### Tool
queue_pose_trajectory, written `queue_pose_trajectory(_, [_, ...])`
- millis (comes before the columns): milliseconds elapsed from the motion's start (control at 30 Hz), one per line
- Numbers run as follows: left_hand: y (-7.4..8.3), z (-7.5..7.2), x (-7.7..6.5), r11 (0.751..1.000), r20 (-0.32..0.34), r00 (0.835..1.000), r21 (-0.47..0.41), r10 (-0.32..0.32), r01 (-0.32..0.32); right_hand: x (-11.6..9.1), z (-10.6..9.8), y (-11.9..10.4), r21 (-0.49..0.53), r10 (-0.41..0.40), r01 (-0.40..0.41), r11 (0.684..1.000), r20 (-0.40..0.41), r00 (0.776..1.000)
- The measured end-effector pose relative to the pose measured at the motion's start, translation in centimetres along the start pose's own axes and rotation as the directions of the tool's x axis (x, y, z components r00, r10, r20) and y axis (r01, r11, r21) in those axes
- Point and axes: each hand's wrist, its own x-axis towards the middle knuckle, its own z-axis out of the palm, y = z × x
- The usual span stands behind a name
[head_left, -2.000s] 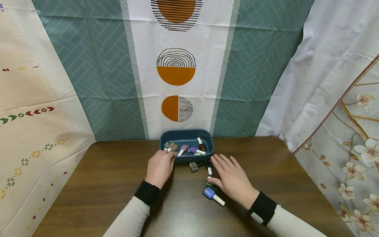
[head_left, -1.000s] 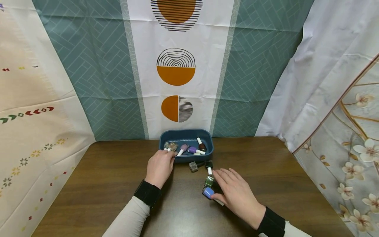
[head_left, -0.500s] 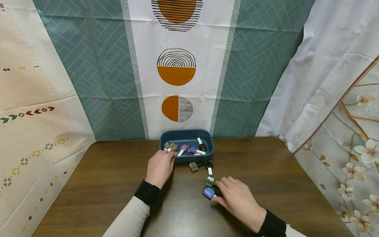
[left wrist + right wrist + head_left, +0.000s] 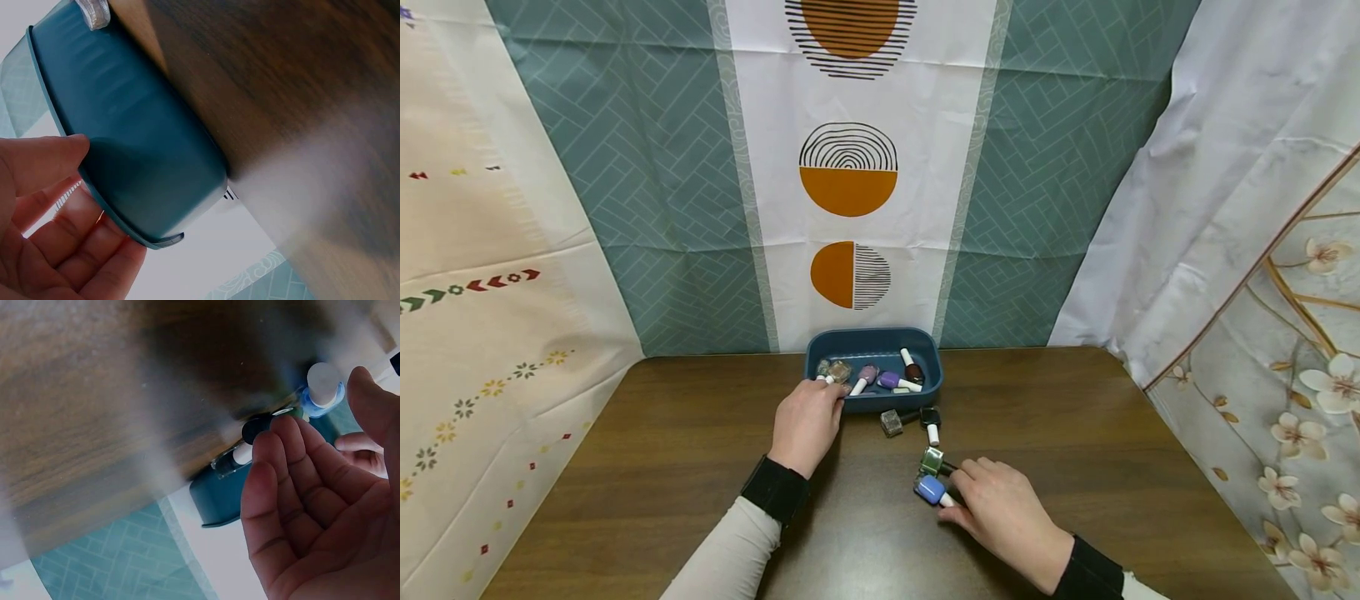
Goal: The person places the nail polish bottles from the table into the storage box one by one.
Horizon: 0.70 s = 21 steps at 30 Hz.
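My left hand (image 4: 805,421) grips the near-left rim of a dark blue plastic bin (image 4: 887,405); in the left wrist view the thumb lies inside the rim and the fingers outside. My right hand (image 4: 1003,517) is low over the table, fingers bent, beside a blue nail polish bottle (image 4: 930,490) and a green one (image 4: 932,461). The blue bottle's white cap (image 4: 323,384) shows in the gap between thumb and fingers, and the green one's black cap (image 4: 255,428) lies by the fingertips. A black bottle (image 4: 930,417) and a glittery one (image 4: 891,423) lie against the bin's front.
Inside the bin lie several nail polish bottles, among them a purple one (image 4: 888,380), a mauve one (image 4: 868,373), a dark red one (image 4: 914,372) and a glittery one (image 4: 839,372). Patterned cloth (image 4: 1015,250) hangs behind the wooden table (image 4: 685,450).
My right hand has drawn back from the black and green bottles toward the blue one, its spread fingers now bent. The left hand stays on the bin's rim.
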Motion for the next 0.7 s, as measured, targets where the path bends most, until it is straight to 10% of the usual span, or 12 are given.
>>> queue_pose_trajectory(700, [-0.2, 0.3, -0.11, 1.0, -0.046, 0.999, 0.011, 0.026, -0.026, -0.41, 0.2, -0.1, -0.019, 0.004, -0.003, 1.0, 0.031, 1.0])
